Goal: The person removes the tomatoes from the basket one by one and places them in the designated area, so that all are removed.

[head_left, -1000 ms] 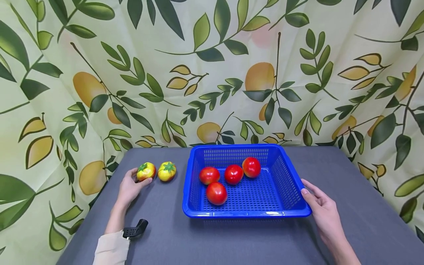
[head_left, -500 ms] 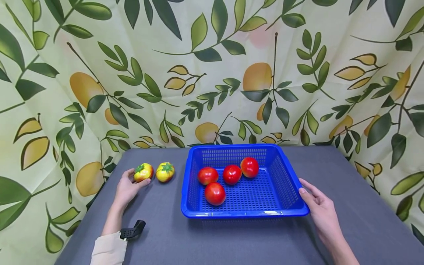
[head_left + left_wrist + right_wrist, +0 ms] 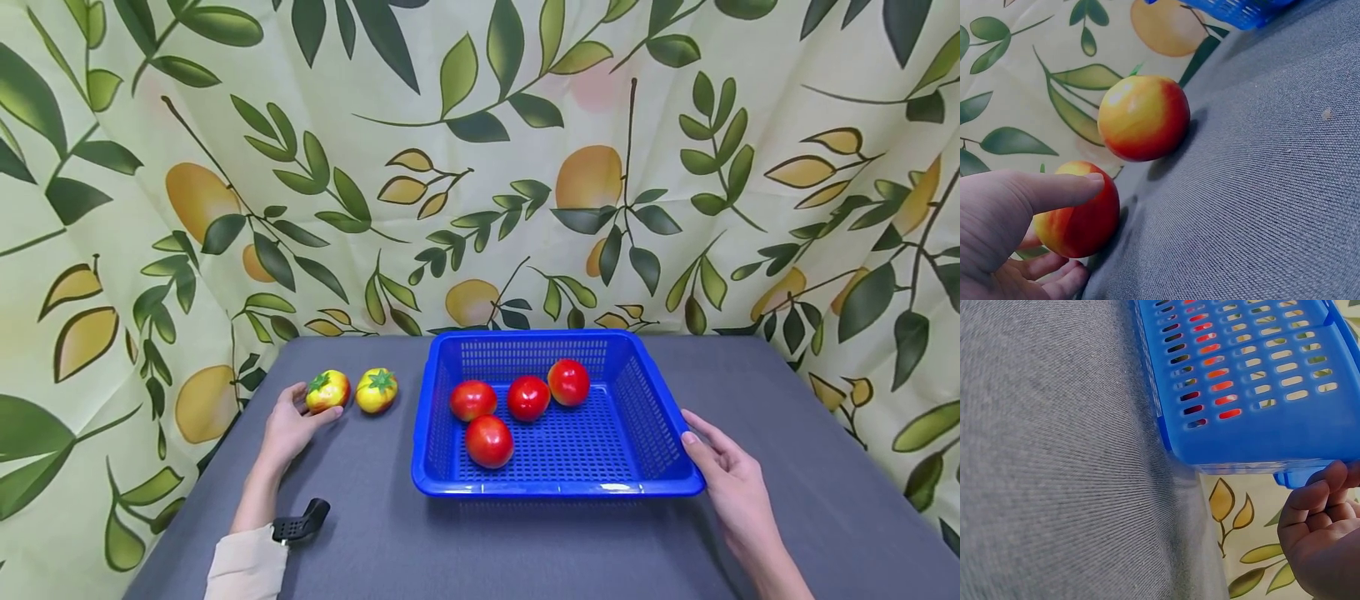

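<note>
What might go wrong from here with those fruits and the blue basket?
The left hand holds a yellow-and-red fruit close beside its twin, so it might bump that one and set it rolling. The right hand holds the blue basket at one side, so a tug could perhaps send the loose red fruits rolling inside.

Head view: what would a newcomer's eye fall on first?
Probably the bright blue basket, right of centre on the grey table, with four red fruits inside. Next come two yellow-red fruits to its left; the left hand holds the outer one, and the right hand grips the basket's right rim.
</note>
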`<state>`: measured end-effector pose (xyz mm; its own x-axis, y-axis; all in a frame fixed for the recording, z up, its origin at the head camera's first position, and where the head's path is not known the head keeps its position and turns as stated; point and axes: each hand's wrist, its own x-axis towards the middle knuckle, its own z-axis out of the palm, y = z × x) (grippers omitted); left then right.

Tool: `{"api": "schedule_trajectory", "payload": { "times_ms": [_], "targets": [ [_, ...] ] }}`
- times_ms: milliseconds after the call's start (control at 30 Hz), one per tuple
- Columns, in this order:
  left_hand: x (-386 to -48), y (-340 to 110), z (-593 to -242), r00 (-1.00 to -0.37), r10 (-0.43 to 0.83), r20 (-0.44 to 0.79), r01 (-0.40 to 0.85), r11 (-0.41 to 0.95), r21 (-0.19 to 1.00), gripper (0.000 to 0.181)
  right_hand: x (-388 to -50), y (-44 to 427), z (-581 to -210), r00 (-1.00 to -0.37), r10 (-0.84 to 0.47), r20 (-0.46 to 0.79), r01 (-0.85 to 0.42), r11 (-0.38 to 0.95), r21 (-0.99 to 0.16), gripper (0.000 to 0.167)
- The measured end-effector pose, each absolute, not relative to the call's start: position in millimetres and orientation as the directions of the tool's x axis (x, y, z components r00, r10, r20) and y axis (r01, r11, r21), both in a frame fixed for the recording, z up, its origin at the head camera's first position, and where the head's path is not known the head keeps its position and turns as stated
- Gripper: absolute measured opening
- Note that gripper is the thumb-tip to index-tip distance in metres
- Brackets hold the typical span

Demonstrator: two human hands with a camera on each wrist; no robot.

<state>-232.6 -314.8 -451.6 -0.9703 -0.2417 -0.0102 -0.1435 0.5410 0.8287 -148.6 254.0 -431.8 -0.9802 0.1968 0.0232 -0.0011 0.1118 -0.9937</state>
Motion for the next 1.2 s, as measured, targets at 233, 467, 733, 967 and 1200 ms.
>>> {"api": "schedule_trajectory", "payload": {
  "times_ms": [233, 467, 733, 967, 1200],
  "targets": [
    [-232.9, -315.7, -452.0, -0.973, -0.229, 0.005, -0.123, 0.543, 0.831, 0.101, -147.8, 253.2, -432.4, -0.979, 0.202, 0.02, 0.0, 0.1, -0.995, 0.066],
    [-233.4, -316.3, -452.2, -0.973, -0.231, 0.003, -0.127, 0.544, 0.83, 0.104, -148.3, 253.3, -432.4, -0.979, 0.203, 0.025, 0.004, 0.141, -0.99, 0.066],
    [-233.3, -316.5, -452.1, -0.973, -0.229, -0.005, -0.132, 0.543, 0.829, 0.105, -148.1, 253.6, -432.5, -0.979, 0.204, 0.023, 0.003, 0.128, -0.992, 0.066],
    [-233.6, -315.5, -451.4, -0.972, -0.233, -0.016, -0.144, 0.545, 0.826, 0.103, -147.5, 253.2, -431.6, -0.979, 0.201, 0.029, -0.008, 0.105, -0.994, 0.066],
    [-232.8, -316.0, -450.7, -0.974, -0.227, -0.007, -0.132, 0.54, 0.831, 0.102, -147.3, 253.2, -431.5, -0.981, 0.191, 0.028, -0.01, 0.093, -0.996, 0.066]
  ]
}}
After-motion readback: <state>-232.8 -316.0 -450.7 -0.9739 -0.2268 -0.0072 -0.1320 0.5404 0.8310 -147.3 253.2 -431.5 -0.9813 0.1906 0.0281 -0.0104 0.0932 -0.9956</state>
